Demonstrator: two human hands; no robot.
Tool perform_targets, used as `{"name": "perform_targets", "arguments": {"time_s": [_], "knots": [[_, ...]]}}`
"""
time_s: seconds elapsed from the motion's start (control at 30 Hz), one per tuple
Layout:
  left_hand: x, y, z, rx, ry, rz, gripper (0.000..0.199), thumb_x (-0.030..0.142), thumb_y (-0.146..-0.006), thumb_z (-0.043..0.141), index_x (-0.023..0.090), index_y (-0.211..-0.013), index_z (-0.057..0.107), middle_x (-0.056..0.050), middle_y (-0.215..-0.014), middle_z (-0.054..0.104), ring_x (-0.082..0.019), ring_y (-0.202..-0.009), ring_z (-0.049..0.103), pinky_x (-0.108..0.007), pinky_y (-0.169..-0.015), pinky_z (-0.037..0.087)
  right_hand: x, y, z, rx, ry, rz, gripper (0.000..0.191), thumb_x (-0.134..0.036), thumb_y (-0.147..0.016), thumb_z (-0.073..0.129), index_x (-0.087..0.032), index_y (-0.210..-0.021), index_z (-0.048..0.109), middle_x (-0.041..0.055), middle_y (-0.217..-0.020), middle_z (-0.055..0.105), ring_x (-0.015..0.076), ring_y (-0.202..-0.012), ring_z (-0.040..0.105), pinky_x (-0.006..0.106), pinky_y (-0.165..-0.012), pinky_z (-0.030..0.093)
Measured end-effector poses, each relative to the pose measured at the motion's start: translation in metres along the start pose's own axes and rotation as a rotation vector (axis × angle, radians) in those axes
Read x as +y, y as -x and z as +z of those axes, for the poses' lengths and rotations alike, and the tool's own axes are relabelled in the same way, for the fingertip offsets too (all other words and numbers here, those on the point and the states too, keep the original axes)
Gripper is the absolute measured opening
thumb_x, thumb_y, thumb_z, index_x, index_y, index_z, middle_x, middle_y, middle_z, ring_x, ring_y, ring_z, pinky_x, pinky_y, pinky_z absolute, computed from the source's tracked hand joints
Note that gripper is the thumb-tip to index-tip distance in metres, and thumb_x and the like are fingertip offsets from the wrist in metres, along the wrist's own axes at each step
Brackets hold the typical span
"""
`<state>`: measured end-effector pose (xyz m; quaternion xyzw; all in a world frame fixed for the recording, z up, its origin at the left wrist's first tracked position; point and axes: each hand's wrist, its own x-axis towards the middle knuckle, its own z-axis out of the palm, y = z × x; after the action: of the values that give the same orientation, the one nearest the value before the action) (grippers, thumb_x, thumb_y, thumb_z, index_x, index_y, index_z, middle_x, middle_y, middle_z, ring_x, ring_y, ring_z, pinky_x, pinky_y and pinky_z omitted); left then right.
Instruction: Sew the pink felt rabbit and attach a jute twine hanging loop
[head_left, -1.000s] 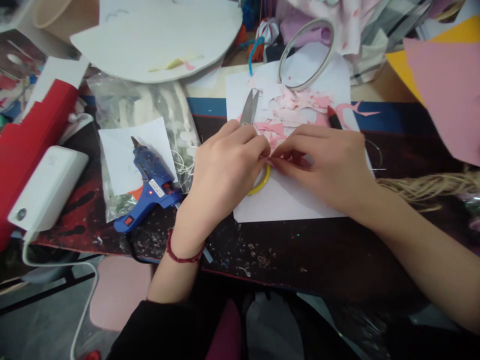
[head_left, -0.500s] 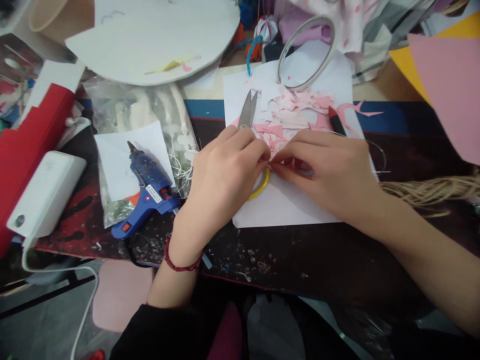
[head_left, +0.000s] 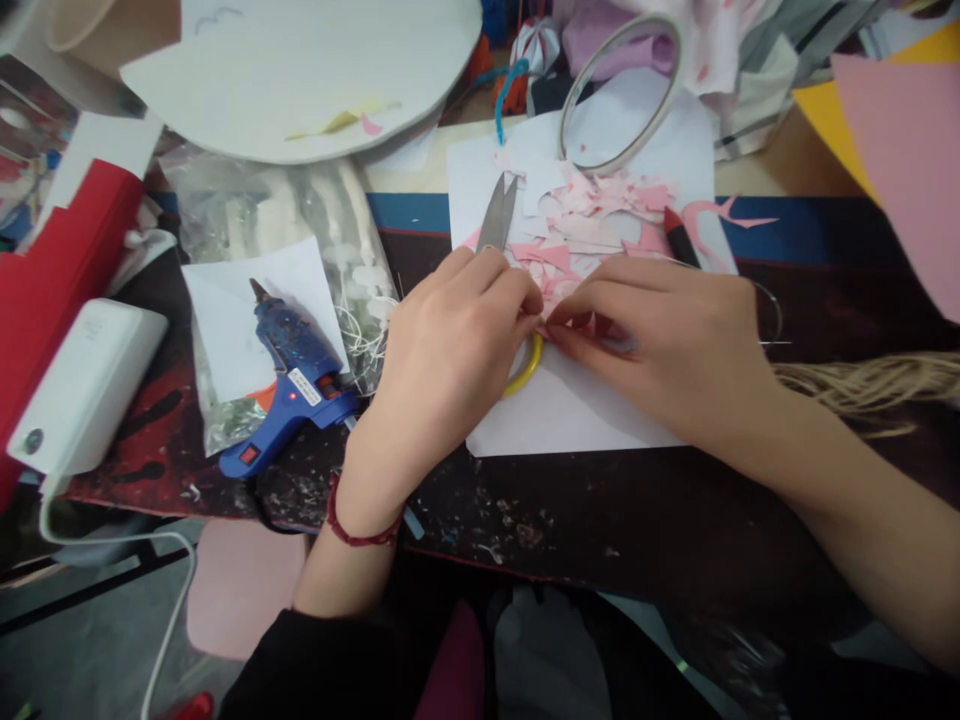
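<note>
My left hand (head_left: 457, 350) and my right hand (head_left: 667, 345) meet fingertip to fingertip over a white paper sheet (head_left: 577, 420). Both are closed in a pinch; what lies between the fingertips is too small and hidden to name. Under my left hand lie scissors (head_left: 496, 215), blades pointing away and a yellow handle loop showing between the hands. Just beyond the fingers is a pile of pink paper scraps (head_left: 592, 215). A red-tipped black pen (head_left: 679, 237) lies behind my right hand.
A blue glue gun (head_left: 296, 370) rests on white paper and a plastic bag (head_left: 217, 205) at the left, near a white power bank (head_left: 90, 385). A tape roll (head_left: 566, 110) stands behind the scraps. Twine (head_left: 870, 385) and pink sheets (head_left: 900, 170) are at the right.
The view has shifted slightly, so the surroundings sit a little differently in it. Both hands keep the same pinch, with my right hand very slightly farther right.
</note>
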<state>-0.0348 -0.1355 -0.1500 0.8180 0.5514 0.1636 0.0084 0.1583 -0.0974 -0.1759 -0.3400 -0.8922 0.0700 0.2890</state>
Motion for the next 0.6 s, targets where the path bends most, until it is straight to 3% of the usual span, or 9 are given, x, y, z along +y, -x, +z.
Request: {"name": "perform_targets", "arguments": {"time_s": [0.23, 0.47, 0.6], "knots": [[-0.0002, 0.0008, 0.0000, 0.023, -0.010, 0.004, 0.007, 0.028, -0.095, 0.065, 0.022, -0.096, 0.063, -0.005, -0.095, 0.067, -0.024, -0.090, 0.059, -0.037, -0.075, 0.046, -0.0036, -0.0028, -0.0027, 0.017, -0.069, 0.078, 0.002, -0.019, -0.091, 0.068, -0.019, -0.089, 0.068, 0.0014, -0.083, 0.069, 0.0165, -0.073, 0.063, 0.031, -0.062, 0.041], [0.0008, -0.0013, 0.0024, -0.011, -0.010, -0.086, 0.013, 0.027, -0.100, 0.053, 0.023, -0.092, 0.062, -0.006, -0.094, 0.066, -0.025, -0.096, 0.058, -0.039, -0.081, 0.046, -0.0015, -0.0079, -0.0009, 0.041, -0.240, 0.225, 0.008, -0.014, -0.085, 0.074, -0.021, -0.089, 0.073, -0.0018, -0.080, 0.069, 0.0128, -0.065, 0.061, 0.030, -0.062, 0.044], [-0.0004, -0.0018, 0.0061, 0.025, -0.003, -0.083, 0.012, 0.025, -0.101, 0.051, 0.022, -0.094, 0.060, -0.006, -0.095, 0.067, -0.025, -0.095, 0.058, -0.039, -0.082, 0.048, 0.0014, -0.0100, 0.0028, 0.016, -0.271, 0.219, 0.009, -0.017, -0.082, 0.078, -0.022, -0.089, 0.074, -0.0013, -0.079, 0.068, 0.0135, -0.066, 0.060, 0.030, -0.063, 0.044]]}}
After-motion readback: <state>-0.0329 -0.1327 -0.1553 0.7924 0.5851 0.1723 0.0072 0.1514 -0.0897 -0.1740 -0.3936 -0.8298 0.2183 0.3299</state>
